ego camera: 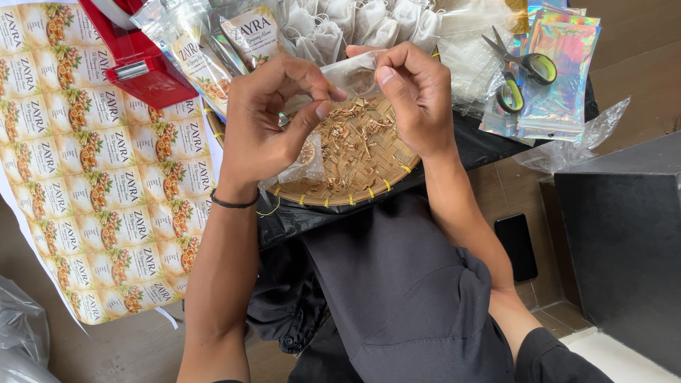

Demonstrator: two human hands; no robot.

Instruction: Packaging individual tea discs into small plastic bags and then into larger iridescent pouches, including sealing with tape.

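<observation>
My left hand [273,117] and my right hand [415,96] are both raised over the woven bamboo tray [358,167], and between them I hold a small clear plastic pouch [351,74]: the thumb and fingertips of each hand are pinched shut on its top edge, one hand at either side. The pouch hangs just above the dried wood shavings [347,131] heaped on the tray, which rests in front of my lap on black cloth [397,284]. A black band [234,203] circles my left wrist. To my left lies a printed sheet of labels [106,177] with a red tape dispenser [131,53] on its top edge. Beyond the tray sit small white cloth bags [369,25] and filled clear packets [206,50]. To the right, green-handled scissors [521,71] lie on a stack of shiny holographic pouches [567,78].
</observation>
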